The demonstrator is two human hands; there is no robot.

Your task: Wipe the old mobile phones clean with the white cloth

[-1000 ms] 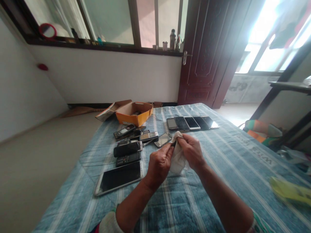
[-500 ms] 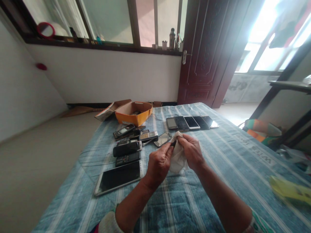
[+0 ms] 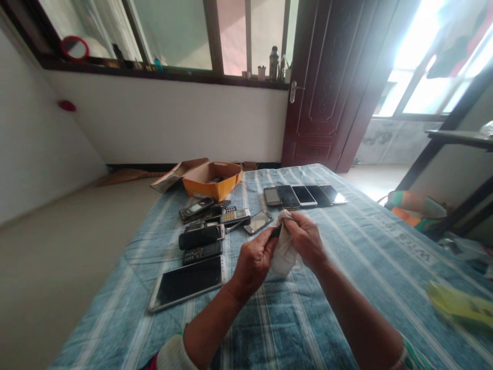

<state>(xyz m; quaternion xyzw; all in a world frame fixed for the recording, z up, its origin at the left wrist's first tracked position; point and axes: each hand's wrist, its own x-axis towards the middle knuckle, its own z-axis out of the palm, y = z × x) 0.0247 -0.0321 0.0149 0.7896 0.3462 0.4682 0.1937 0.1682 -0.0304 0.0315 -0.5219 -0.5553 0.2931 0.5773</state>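
Note:
My left hand (image 3: pixel 252 259) is closed on a small dark object (image 3: pixel 276 232), mostly hidden by my fingers, so its kind does not show. My right hand (image 3: pixel 306 239) grips a whitish cloth (image 3: pixel 285 254), pressed around the far end of that dark object. The cloth's loose part hangs down between my hands. Just beyond them lies a silver-framed phone (image 3: pixel 258 222). Left of my left hand is a heap of old keypad phones (image 3: pixel 235 216), with a black phone (image 3: pixel 201 236) and a large white-edged tablet (image 3: pixel 188 283) nearer me.
Behind the heap stands an open orange box (image 3: pixel 213 188) with things inside. Several phones lie in a row, among them a white-framed phone (image 3: pixel 304 196). A blue striped cloth (image 3: pixel 354 288) covers the table. At the right edge lies a yellow packet (image 3: pixel 458 306).
My right hand and the cloth have shifted slightly right, away from my left hand. A bit more of the dark object now shows between them. The phones around have stayed put.

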